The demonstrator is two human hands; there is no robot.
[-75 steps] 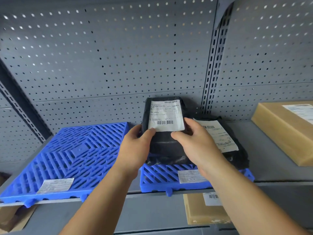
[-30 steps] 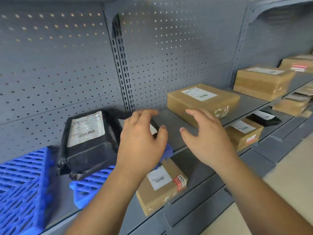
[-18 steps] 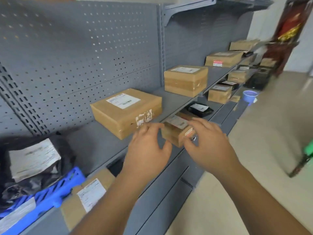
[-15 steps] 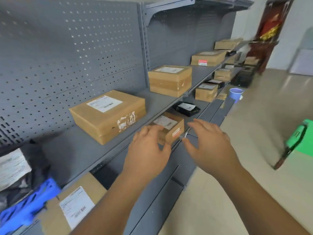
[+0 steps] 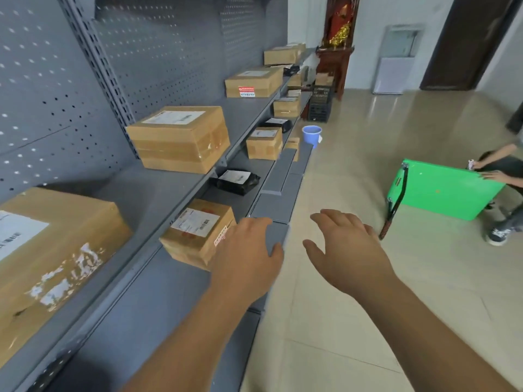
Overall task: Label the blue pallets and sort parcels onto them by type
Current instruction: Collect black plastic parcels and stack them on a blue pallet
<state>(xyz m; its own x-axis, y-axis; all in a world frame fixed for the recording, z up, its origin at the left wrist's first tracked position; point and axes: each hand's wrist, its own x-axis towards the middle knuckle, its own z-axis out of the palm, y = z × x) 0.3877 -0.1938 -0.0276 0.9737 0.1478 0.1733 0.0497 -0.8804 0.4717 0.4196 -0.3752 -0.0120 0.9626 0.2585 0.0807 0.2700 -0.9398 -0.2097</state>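
Two bare hands hover empty, each grip loose and fingers spread. The left hand [image 5: 249,258] is just beside a small brown cardboard parcel [image 5: 198,233] on the grey metal rack's lower shelf [image 5: 158,292], and the right hand [image 5: 345,250] is over the floor. Farther along that shelf lies a black plastic mailer bag [image 5: 235,181].

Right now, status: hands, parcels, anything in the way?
Left hand open, empty, by small box on lower shelf. Right hand open, empty. Nothing blocks the box.

Cardboard boxes [image 5: 181,138], taped; matt perforated metal shelving [image 5: 158,49]; glossy tiled floor [image 5: 396,131].
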